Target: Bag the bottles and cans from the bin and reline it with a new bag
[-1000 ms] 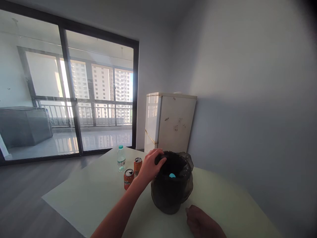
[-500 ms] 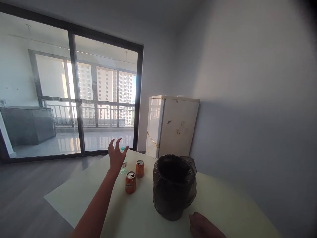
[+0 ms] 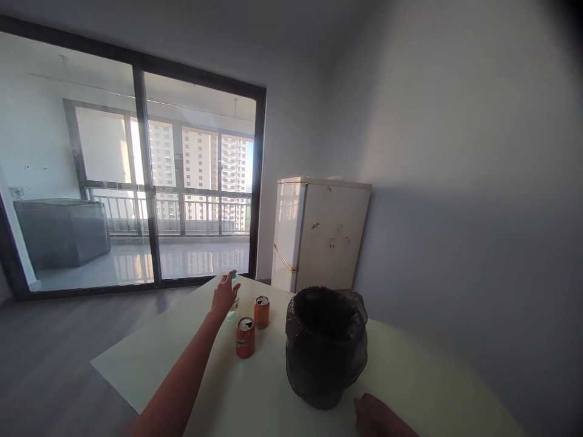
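My left hand reaches over the far part of the table, up against a clear plastic bottle with a green cap. Its fingers curve behind the neck and the thumb sticks out apart from them; no firm hold shows. The hand hides part of the bottle. Two opened orange drink cans, a nearer can and a farther can, stand upright just right of it. A bin lined with a black bag stands upright at the table's middle. Beside its base, my right hand is curled closed, nothing visible in it.
The pale table narrows to a corner at the far end. Behind it stands an old white fridge against the wall. A sliding glass door lies to the left, with a covered box-like object beyond.
My left hand has moved in to the bottle, its raised fingers lowering around the neck. The right hand stays by the bin. The whole view has shifted slightly.
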Tool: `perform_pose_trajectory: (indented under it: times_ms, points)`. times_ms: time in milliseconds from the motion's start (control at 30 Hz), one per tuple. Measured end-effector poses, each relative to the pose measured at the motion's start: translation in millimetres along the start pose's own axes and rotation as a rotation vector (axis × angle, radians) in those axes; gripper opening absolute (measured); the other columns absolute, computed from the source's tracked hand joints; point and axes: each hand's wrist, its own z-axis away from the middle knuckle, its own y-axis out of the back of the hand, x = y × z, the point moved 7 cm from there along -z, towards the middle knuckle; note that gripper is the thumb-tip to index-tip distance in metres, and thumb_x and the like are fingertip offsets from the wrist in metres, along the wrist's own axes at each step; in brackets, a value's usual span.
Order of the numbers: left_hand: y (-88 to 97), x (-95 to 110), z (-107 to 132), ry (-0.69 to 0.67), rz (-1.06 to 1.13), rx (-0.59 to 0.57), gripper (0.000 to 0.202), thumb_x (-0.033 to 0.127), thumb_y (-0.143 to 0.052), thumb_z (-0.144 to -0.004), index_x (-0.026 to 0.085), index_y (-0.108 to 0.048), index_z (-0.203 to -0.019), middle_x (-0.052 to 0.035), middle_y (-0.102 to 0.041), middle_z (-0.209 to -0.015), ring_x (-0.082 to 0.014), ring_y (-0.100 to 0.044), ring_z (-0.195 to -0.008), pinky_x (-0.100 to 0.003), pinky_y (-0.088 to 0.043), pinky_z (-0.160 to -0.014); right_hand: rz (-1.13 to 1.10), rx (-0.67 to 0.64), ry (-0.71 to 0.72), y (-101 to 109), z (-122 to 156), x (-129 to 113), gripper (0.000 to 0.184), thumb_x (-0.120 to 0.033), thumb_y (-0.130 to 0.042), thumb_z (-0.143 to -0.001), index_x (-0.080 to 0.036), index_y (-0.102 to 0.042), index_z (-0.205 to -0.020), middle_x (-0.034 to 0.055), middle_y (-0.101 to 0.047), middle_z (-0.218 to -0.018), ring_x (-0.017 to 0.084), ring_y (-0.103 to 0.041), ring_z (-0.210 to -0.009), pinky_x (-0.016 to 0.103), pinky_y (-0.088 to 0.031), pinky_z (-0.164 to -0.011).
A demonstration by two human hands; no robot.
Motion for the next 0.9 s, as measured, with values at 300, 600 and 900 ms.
perform_pose_trajectory:
  times_ms: [300, 600, 900]
  points:
    - [96.6, 72, 21, -0.201, 0.344, 0.516, 0.045, 0.028, -0.063, -0.099, 0.02, -0.057, -0.142, -0.0168, -0.064, -0.134, -0.0325, -0.063, -0.128, -0.048, -0.057, -0.106, -0.105, -0.062, -0.228, 2, -14, 30, 0.079, -0.073, -0.084, -0.076, -0.025, -0.024, -0.06, -0.0089, -0.028, -0.051, 0.005, -0.024, -0.042, 0.023, -0.021, -0.038]
    - [152.2, 229, 109, -0.558, 0.901, 0.399, 0.046, 0.036, -0.067, -0.103, 0.033, -0.05, -0.145, -0.0069, -0.064, -0.136, -0.0227, -0.069, -0.128, -0.037, -0.064, -0.1, -0.171, -0.137, -0.254, 7, -8, 33, 0.071, -0.063, -0.081, -0.088, -0.024, -0.028, -0.061, -0.01, -0.027, -0.052, 0.006, -0.021, -0.045, 0.024, -0.017, -0.044]
    - [79.2, 264, 151, -0.611, 0.692, -0.001, 0.043, 0.042, -0.074, -0.099, 0.029, -0.063, -0.139, -0.0109, -0.064, -0.148, -0.029, -0.06, -0.141, -0.048, -0.052, -0.118, -0.14, -0.165, -0.242, 4, -5, 30, 0.071, -0.064, -0.077, -0.092, -0.025, -0.026, -0.062, -0.0104, -0.023, -0.054, 0.006, -0.02, -0.047, 0.025, -0.017, -0.045]
